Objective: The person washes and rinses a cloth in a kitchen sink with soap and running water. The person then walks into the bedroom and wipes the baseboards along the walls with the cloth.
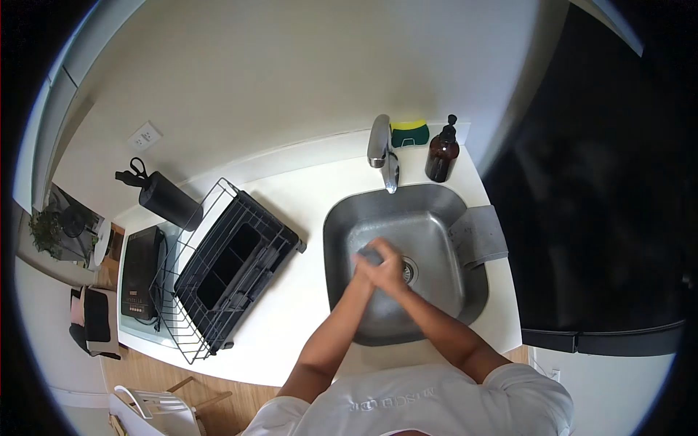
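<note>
Countertop (pixel 305 196), white, sweeps from the far left to a dark, glossy panel (pixel 596 218) that walls off the right side, so sideways reach ends there. Steel sink (pixel 447 312) is set into it, its rounded rim making a raised boundary of walls all round the hands. Left of the sink, past a broad strip of white surface, a wire rack (pixel 173 323) stands at a slant with a black panelled piece (pixel 229 265) in it; beyond are a flat black appliance (pixel 142 269) and a dark cylindrical holder (pixel 171 200) with black handles poking out. Grey cloth (pixel 480 236) drapes over the right rim into the basin, narrowing that side. Behind the back rim, the faucet (pixel 379 142), green-and-yellow sponge (pixel 410 136) and brown pump bottle (pixel 442 158) form a row, the bottle rightmost. Inside the basin, the left hand (pixel 387 269) and right hand (pixel 366 270) meet left of the drain (pixel 410 271), above the bottom, with room on the drain side. Between them sits a small grey piece (pixel 371 256), blurred; the left fingers bend across it, partly open, while the right fingers are mostly hidden, and I cannot tell how tightly either grips.
</note>
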The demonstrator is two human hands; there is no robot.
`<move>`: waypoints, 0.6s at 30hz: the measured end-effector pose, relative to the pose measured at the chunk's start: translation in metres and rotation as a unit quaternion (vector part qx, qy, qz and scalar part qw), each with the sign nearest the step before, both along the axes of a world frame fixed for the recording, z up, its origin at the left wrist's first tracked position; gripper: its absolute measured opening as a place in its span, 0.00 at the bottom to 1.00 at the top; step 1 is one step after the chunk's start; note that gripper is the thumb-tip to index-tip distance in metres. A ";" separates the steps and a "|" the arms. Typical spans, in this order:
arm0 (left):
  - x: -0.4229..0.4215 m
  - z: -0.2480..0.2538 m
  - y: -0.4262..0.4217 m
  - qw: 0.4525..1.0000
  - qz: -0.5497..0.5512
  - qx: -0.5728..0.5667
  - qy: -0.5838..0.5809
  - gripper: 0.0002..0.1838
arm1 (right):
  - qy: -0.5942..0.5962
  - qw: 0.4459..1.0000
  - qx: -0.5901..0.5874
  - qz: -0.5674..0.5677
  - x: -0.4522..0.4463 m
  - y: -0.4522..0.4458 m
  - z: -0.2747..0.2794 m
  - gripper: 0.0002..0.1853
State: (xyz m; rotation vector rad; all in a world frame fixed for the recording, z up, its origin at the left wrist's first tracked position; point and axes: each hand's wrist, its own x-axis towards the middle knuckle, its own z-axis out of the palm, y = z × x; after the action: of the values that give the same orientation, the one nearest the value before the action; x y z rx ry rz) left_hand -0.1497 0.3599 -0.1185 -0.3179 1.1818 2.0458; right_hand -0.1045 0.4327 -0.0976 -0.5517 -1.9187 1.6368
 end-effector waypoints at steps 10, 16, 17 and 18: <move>-0.003 -0.029 0.004 0.997 -0.036 -0.064 0.005 0.13 | 0.099 0.978 0.174 -0.065 -0.015 -0.018 -0.003 0.11; 0.008 -0.021 0.034 0.984 0.079 -0.048 -0.152 0.13 | -0.014 0.989 0.083 -0.122 -0.029 0.030 -0.026 0.07; 0.009 -0.026 0.035 0.977 0.096 -0.025 -0.187 0.14 | 0.042 0.989 0.045 -0.136 -0.027 0.027 -0.019 0.06; 0.008 -0.011 0.036 0.978 0.086 -0.040 -0.187 0.13 | 0.108 0.984 -0.105 -0.093 -0.032 0.018 -0.027 0.08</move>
State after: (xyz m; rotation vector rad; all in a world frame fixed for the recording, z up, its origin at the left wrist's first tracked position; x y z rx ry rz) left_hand -0.1412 0.3956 -0.1291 -0.8312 1.0307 1.9715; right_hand -0.1364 0.4504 -0.1249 -0.5912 -1.5046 1.7102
